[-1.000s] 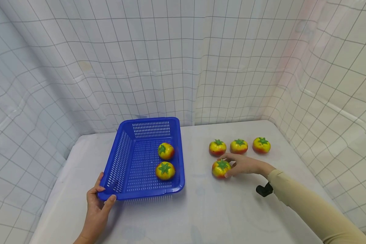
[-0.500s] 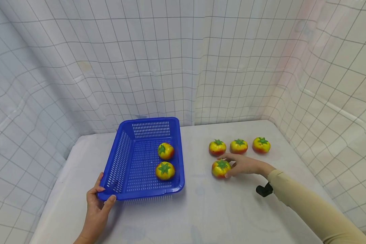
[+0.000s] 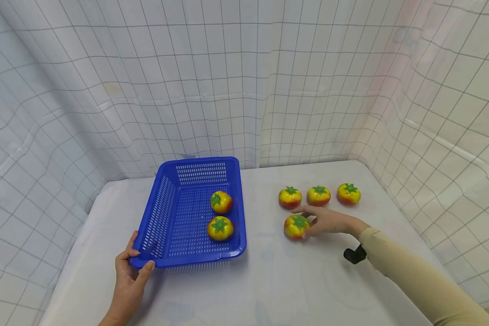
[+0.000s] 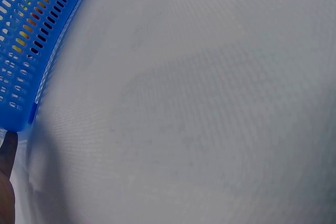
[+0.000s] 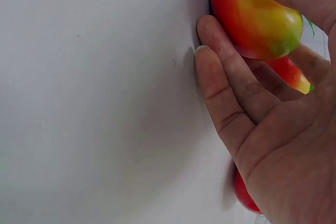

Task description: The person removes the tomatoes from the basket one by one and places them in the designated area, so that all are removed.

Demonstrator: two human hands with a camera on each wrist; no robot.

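Observation:
My left hand (image 3: 126,281) grips the near-left corner of a blue plastic basket (image 3: 189,261), thumb on the front rim. In the left wrist view, a finger (image 4: 7,153) meets the basket's corner. Two yellow-red tomatoes (image 3: 220,228) with green star-shaped leaf tops lie in its right half. On the table to the right, my right hand (image 3: 329,221) holds another such tomato (image 3: 294,228) between thumb and fingers. Seen from the right wrist, the thumb lies over this tomato (image 5: 249,17) and the fingers reach along its underside, close over the white surface.
Three more tomatoes stand in a row behind the right hand: a left one (image 3: 290,198), a middle one (image 3: 318,196) and a right one (image 3: 348,194). White cloth (image 3: 269,280) covers the table. Grid-patterned curtains (image 3: 244,90) enclose the back and sides.
The tomato at my right hand has tipped and shifted very slightly to the right, together with the hand. My left hand and the basket stay where they were.

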